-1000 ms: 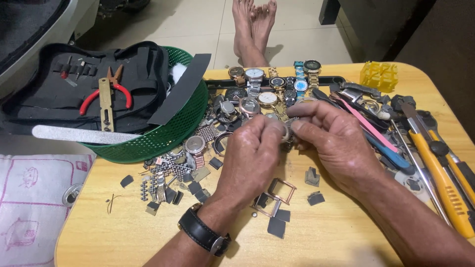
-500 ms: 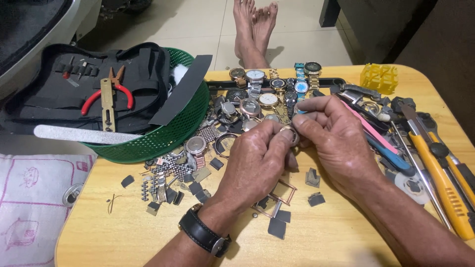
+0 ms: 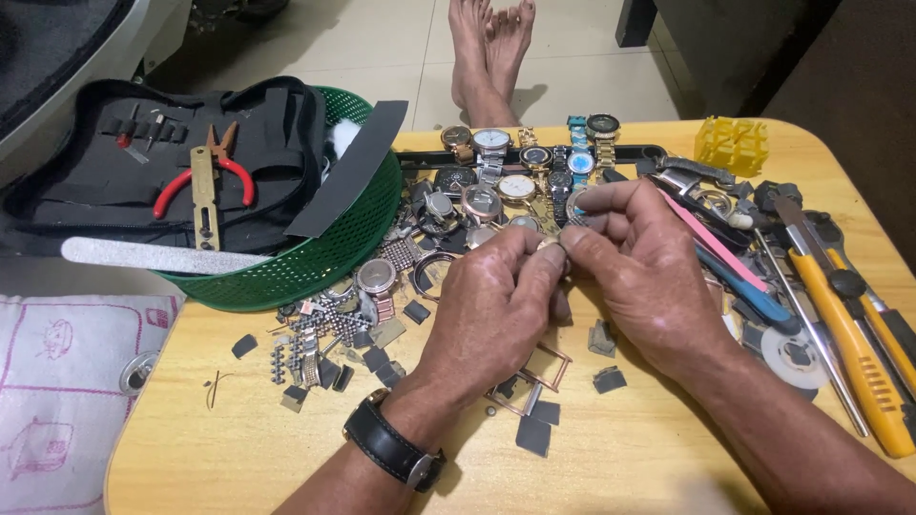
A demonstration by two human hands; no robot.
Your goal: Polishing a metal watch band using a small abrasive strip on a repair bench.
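Head view: both hands meet above the wooden table [image 3: 286,458]. The left hand [image 3: 491,310] and right hand [image 3: 649,277] pinch a small watch part [image 3: 551,246] between their fingertips, just in front of a cluster of wristwatches [image 3: 515,172], beside a green basket [image 3: 334,257].

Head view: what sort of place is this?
Probably an informal watch-repair bench at home: wristwatches and loose band links litter the wooden table, and a tool case with red pliers lies open over tiled floor.
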